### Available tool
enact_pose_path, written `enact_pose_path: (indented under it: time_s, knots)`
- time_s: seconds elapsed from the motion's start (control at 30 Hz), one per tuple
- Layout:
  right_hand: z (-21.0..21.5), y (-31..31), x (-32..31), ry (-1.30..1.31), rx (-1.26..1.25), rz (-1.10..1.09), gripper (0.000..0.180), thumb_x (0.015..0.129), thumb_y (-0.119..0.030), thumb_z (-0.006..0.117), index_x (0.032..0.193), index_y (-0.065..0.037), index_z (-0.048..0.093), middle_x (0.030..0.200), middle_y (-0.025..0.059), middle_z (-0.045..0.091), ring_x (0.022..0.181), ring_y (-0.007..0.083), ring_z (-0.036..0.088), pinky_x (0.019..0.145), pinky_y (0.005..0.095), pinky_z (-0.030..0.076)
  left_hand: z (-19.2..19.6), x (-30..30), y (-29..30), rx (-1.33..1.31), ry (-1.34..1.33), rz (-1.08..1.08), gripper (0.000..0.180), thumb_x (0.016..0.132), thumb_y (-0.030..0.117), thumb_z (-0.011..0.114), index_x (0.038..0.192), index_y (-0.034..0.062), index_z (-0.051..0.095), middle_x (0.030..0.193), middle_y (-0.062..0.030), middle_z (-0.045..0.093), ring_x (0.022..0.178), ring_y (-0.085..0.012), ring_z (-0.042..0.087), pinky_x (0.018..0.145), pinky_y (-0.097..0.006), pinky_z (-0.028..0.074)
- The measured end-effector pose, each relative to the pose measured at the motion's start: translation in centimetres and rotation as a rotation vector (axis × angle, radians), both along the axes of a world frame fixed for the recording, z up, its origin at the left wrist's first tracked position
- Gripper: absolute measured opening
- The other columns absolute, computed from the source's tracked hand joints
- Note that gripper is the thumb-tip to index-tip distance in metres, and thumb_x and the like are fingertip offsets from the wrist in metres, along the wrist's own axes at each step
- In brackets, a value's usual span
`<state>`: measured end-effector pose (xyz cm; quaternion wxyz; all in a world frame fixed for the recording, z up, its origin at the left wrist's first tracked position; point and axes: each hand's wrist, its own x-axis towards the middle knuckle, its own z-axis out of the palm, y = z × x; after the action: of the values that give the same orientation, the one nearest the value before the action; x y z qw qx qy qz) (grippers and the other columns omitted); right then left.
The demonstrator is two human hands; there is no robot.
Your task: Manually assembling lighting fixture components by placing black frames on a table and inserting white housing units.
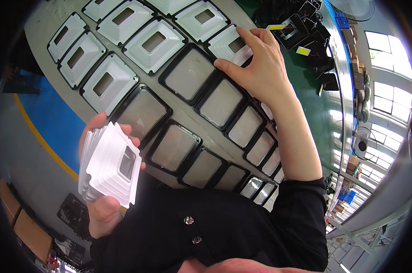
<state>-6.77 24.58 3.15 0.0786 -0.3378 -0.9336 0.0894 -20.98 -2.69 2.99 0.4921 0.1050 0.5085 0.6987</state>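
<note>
Head view: right hand (256, 63) flat on a white reflector (231, 45) near the table's (46, 22) far edge, fingers spread, thumb at its near corner (pressing down, not closed on it). Left hand (101, 200) wrapped around a stack of white reflectors (110, 164) held off the near-left edge. Best done by squaring the piece over its black frame, pressing evenly at all corners. Open glass frames (190, 75) waiting just beside. Good to check for seating flush like the filled ones (153, 43).
</note>
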Motion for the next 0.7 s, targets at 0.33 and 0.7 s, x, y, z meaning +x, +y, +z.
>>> enact_pose_path:
  time_s: [0.33, 0.7]
  knots:
    - [0.2, -0.5, -0.2, 0.169, -0.062, 0.050, 0.064, 0.072, -0.032, 0.075, 0.123, 0.001, 0.055, 0.118, 0.0194, 0.054, 0.116, 0.0361, 0.049, 0.099, 0.0416, 0.042, 0.0, 0.0, -0.7, 0.019, -0.030, 0.039, 0.119, 0.054, 0.044, 0.086, 0.145, 0.0021, 0.023, 0.125, -0.0189, 0.050, 0.111, -0.0280, 0.057, 0.081, -0.038, 0.060]
    - [0.9, -7.7, -6.7, 0.248, -0.047, 0.674, 0.048, 0.076, 0.006, 0.058, 0.120, -0.012, 0.063, 0.130, 0.0043, 0.055, 0.116, 0.0297, 0.049, 0.098, 0.0402, 0.040, 0.8, -0.2, -2.1, 0.006, -0.060, 0.058, 0.110, 0.061, 0.038, 0.081, 0.147, 0.0043, 0.022, 0.127, -0.0129, 0.050, 0.113, -0.0219, 0.055, 0.091, -0.035, 0.050]
